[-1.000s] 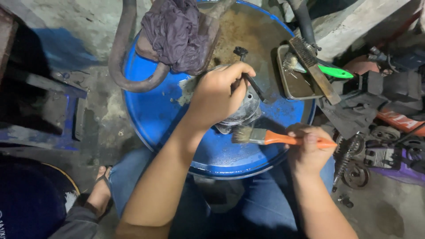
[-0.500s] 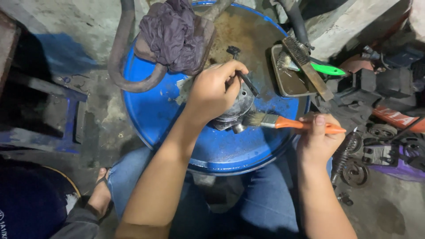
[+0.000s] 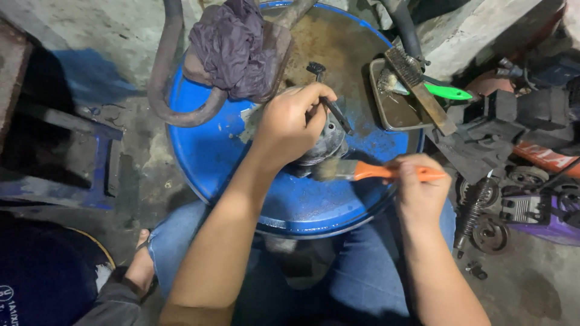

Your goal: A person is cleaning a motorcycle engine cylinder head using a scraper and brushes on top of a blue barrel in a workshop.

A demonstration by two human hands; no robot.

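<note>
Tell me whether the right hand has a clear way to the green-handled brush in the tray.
Probably yes. The right hand is busy gripping the orange-handled paintbrush, but the green-handled brush sticks out over the tray edge with nothing covering its handle.

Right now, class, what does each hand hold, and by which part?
The right hand grips an orange-handled paintbrush near the handle's end. The left hand clasps a round grey metal part from above, on the blue drum lid.
</note>
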